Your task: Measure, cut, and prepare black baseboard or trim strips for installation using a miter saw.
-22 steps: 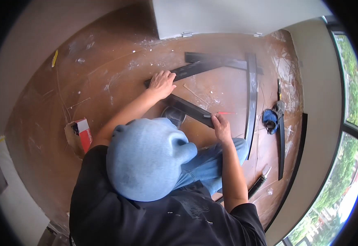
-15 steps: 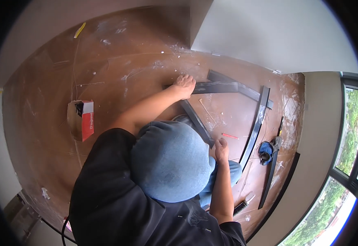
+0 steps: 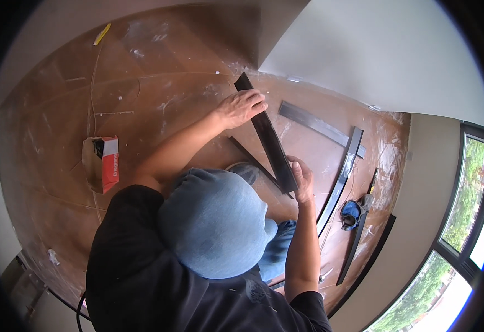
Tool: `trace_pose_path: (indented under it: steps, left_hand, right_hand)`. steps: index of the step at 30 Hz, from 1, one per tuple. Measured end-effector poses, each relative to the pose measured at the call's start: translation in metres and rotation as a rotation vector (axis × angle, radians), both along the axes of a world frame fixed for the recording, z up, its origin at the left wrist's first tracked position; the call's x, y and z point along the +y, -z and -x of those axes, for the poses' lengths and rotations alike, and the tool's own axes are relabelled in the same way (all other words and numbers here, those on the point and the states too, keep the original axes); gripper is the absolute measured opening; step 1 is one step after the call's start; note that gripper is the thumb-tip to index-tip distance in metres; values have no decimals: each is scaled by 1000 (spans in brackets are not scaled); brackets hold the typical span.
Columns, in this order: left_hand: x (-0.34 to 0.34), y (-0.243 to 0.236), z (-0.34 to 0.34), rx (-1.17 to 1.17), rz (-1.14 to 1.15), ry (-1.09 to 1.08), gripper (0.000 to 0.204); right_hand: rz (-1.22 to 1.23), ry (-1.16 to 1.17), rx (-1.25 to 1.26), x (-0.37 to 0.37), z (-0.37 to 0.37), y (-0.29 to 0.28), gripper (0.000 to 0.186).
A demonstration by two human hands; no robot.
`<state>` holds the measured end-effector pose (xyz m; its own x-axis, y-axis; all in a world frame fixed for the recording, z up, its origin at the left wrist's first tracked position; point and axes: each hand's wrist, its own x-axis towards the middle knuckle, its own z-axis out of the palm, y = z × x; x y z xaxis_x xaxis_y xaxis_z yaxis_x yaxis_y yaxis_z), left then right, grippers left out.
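A black trim strip (image 3: pixel 271 141) hangs tilted above the floor between my two hands. My left hand (image 3: pixel 243 108) is wrapped over its far part, with the fingers bent across the top face. At the near end my right hand (image 3: pixel 303 180) grips its right edge, thumb on the side and fingers partly hidden. Beneath it, a thinner dark strip (image 3: pixel 246 153) lies on the floor beside my shoe (image 3: pixel 244 172). My bent knee, in blue denim (image 3: pixel 214 221), fills the space between my forearms.
To the right, a grey strip (image 3: pixel 314 124) meets a long dark strip (image 3: pixel 339 185). Further right are a blue-and-black object (image 3: pixel 351 214) and more dark lengths (image 3: pixel 358 243) along the wall. A red-and-white carton (image 3: pixel 111 163) sits left. A white wall corner (image 3: pixel 261 67) juts in ahead.
The strip lying crosswise under my left hand is now lifted and turned lengthwise. My right hand has moved up and taken its near end. The view has shifted slightly.
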<state>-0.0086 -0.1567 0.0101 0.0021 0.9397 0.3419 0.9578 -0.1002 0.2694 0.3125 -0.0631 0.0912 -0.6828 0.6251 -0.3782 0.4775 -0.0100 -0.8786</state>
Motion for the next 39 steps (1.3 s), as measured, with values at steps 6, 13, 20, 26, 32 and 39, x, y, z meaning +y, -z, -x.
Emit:
trace_pose_path:
  steps: [6, 13, 20, 26, 32, 39]
  left_hand:
    - [-12, -1, 42, -3, 33, -164, 27]
    - [-2, -14, 68, 63, -85, -311, 41]
    - [22, -4, 16, -1522, 194, -365, 71]
    - [60, 74, 95, -1582, 121, -467, 64]
    - [108, 82, 130, -1581, 152, -430, 62]
    - [122, 91, 131, -1432, 244, -399, 51]
  right_hand:
    - [199, -274, -14, -1, 40, -25, 86]
    - [-395, -417, -205, -26, 118, -29, 21]
    - [-571, -285, -275, -11, 183, 15, 36]
    - [-369, -316, -352, -27, 157, 8, 49]
    - [-321, -201, -453, -30, 23, 54, 46]
    - [-150, -141, -592, -58, -24, 55, 44]
